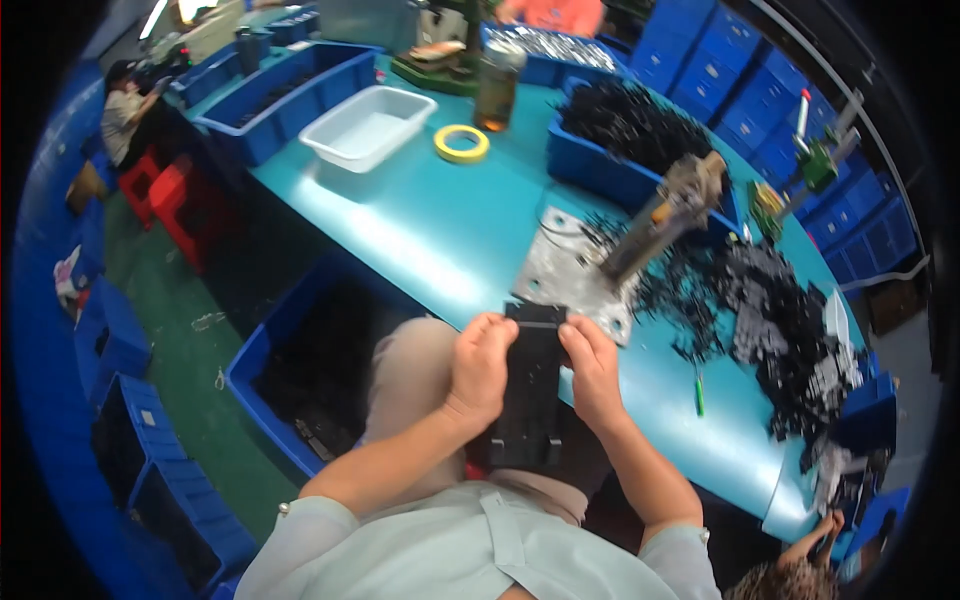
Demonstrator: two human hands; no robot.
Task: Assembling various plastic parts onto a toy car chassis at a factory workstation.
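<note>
A long flat black plastic part point(532, 385) is held upright in front of my body, just off the near edge of the table. My left hand point(478, 368) grips its upper left edge, thumb and fingers closed. On its upper right edge my right hand point(594, 368) is closed in the same way. The part's top end lies next to the base plate point(560, 265) of a metal hand press, whose slanted column point(640, 240) rises behind my right hand. Small fittings show near the part's lower end.
On the turquoise table point(400, 235) are a white tray point(362, 160), a yellow tape roll point(461, 143), a jar of brown liquid point(496, 95) and a blue bin point(600, 165) of black pieces. Black parts point(745, 310) pile up at right. A blue crate point(262, 385) stands below left. Other people sit nearby.
</note>
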